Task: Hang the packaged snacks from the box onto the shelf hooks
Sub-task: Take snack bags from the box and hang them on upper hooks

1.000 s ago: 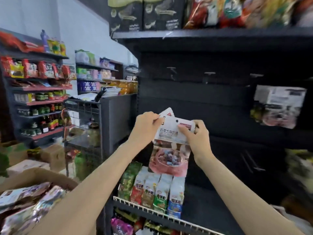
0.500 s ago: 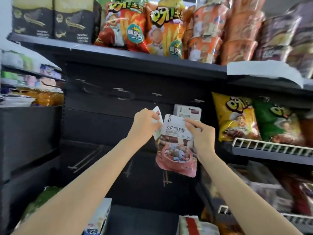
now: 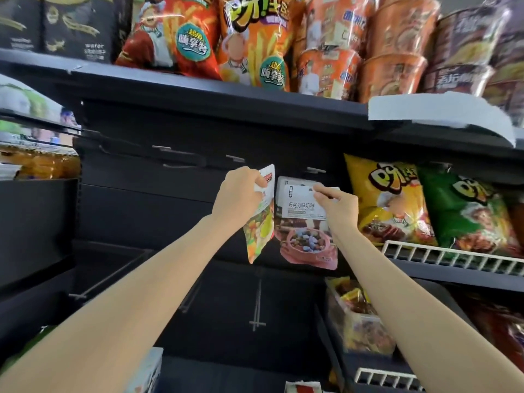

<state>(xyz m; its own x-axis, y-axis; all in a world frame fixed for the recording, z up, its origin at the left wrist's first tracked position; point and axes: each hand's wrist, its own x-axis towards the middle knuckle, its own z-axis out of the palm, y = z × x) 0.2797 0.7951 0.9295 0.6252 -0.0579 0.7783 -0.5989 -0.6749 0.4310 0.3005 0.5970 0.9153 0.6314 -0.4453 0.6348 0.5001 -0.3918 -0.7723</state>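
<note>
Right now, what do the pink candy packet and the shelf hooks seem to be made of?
Pink candy packet: probably thin plastic film, slightly glossy; it bends and hangs limp from the right hand.
Shelf hooks: likely bare metal; thin, grey, with pale glints.

Under the top shelf [image 3: 198, 95] loaded with chip bags [image 3: 175, 32] and noodle cups [image 3: 394, 41], a row of hooks [image 3: 235, 158] juts from the back panel [image 3: 158, 208], two snack packets [image 3: 304, 222] held side by side just below it, more chip bags [image 3: 385, 199] on the wire-edged shelf [image 3: 453, 258] to their right.

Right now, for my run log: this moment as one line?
stage: hanging | left hand: grips fruit-print pouch | right hand: pinches chocolate milk candy pouch near hook
</note>
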